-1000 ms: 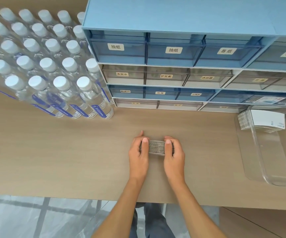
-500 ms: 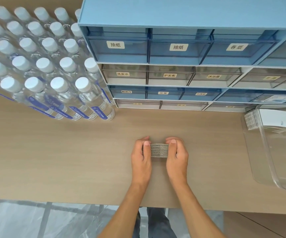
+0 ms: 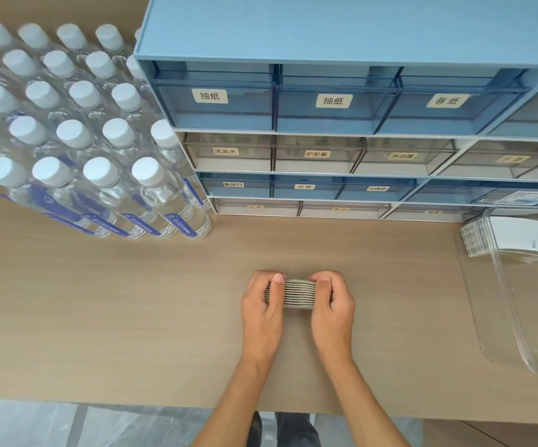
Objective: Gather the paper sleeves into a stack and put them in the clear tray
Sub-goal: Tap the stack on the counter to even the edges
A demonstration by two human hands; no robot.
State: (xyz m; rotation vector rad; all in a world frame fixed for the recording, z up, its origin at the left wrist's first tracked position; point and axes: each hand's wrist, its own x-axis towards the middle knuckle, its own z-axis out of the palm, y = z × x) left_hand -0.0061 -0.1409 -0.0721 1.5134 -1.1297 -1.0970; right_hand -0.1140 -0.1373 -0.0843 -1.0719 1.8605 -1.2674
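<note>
Paper sleeves (image 3: pixel 297 294) sit bunched edge-up in a stack at centre of the wooden table (image 3: pixel 99 317), squeezed btwn both hands. Left hand (image 3: pixel 262 309) clamps the stack's left end, thumb across the top edge, fingers curled round the far side; right hand (image 3: pixel 333 309) does the same on the right end. Stack's lower edge seems to touch the tabletop, can't tell for sure. Clear tray (image 3: pixel 516 317) lies well apart to the right, w/ another batch of white sleeves (image 3: pixel 512 235) at its far end. Blue drawer unit (image 3: pixel 341 101) w/ labelled drawers stands behind; block of capped water bottles (image 3: pixel 77 150) at far left.
</note>
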